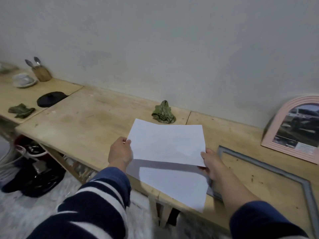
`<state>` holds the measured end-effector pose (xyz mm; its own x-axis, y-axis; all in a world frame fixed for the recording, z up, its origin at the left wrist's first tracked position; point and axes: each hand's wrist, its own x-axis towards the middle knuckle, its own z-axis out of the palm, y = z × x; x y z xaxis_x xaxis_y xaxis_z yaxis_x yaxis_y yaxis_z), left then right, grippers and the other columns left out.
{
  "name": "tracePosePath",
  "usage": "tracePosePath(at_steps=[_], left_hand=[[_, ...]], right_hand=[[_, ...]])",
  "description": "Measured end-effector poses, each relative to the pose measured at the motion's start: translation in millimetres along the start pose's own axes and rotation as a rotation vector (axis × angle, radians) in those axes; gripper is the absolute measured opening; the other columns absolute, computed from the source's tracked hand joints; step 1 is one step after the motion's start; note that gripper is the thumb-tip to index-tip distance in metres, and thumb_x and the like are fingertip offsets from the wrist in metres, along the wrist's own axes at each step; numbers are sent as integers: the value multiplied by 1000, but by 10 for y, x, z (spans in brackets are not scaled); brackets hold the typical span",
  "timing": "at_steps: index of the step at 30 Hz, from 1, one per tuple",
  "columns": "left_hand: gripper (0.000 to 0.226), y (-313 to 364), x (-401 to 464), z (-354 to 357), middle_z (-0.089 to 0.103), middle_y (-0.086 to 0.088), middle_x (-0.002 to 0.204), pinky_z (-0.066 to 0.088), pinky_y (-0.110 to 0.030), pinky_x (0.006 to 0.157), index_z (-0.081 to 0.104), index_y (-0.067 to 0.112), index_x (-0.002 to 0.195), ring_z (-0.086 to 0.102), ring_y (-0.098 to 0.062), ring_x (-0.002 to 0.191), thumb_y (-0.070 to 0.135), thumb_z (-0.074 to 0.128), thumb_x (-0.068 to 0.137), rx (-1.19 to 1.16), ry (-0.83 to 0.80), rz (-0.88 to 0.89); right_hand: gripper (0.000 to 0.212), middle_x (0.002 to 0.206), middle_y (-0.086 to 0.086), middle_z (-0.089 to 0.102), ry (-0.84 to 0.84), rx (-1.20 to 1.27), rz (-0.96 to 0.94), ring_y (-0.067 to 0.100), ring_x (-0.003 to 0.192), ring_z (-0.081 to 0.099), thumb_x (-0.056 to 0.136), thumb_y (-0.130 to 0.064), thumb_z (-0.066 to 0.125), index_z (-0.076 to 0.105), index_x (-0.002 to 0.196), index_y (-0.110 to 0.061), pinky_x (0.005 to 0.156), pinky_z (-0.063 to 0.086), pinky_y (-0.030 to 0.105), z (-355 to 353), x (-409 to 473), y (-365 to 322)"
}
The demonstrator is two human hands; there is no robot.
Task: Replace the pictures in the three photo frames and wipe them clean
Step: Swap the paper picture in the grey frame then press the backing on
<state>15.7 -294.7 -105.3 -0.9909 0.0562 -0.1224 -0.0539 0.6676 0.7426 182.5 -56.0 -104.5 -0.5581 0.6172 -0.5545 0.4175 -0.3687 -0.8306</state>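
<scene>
A plain white paper sheet (166, 144) hangs between the hands, the left hand (120, 153) pinching its left edge, the right hand (211, 163) its lower right corner, above a second white sheet (174, 185). Right of the right hand lies an empty grey rectangular frame (283, 169); beyond it leans a pink arched picture frame (274, 130). Probably a picture swap: next, align the sheet with the grey frame.

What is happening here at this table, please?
A person holds a white sheet of paper above the wooden table, the left hand pinching its left edge and the right hand its right corner. A second sheet lies below it. A grey frame lies flat and open on the right. A pink arched frame with a picture leans on the wall. A green cloth waits nearby.
</scene>
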Motion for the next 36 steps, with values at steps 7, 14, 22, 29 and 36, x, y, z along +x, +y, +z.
tracePosePath(at_steps=[7,14,22,29,36], left_hand=[[16,-530,804,-451,55,-5,95,37,-31,76,52,16,96,50,-26,86,26,40,101,32,54,-103],[18,-918,1170,-719,59,-14,111,35,-32,80,51,11,104,46,-25,89,21,36,102,18,101,-222],[22,-1182,1378,-982,55,-8,104,55,-52,79,45,15,117,58,-35,90,22,34,99,45,122,-323],[50,-1270,1372,-1008,22,-2,153,24,-45,109,34,26,143,26,-26,136,35,44,96,498,67,-48],[46,-1165,1293,-807,18,5,159,4,-53,117,33,34,145,13,-18,145,40,30,99,628,-182,76]], right_hand=[[20,93,6,63,2,19,37,19,73,57,98,-12,42,59,106,-18,52,48,28,1164,347,-112],[28,78,12,58,-20,-139,44,22,52,46,91,-4,38,56,110,-13,38,29,20,1947,577,-266],[28,70,10,59,-7,-245,-44,15,43,47,89,-4,40,50,113,-15,35,31,19,2633,745,-320],[27,104,6,60,44,-279,-106,22,62,60,91,-7,45,47,114,-20,50,52,31,2906,838,-175],[43,135,0,53,-24,-313,-198,20,120,52,91,-11,49,50,134,-13,96,43,27,2839,833,-181]])
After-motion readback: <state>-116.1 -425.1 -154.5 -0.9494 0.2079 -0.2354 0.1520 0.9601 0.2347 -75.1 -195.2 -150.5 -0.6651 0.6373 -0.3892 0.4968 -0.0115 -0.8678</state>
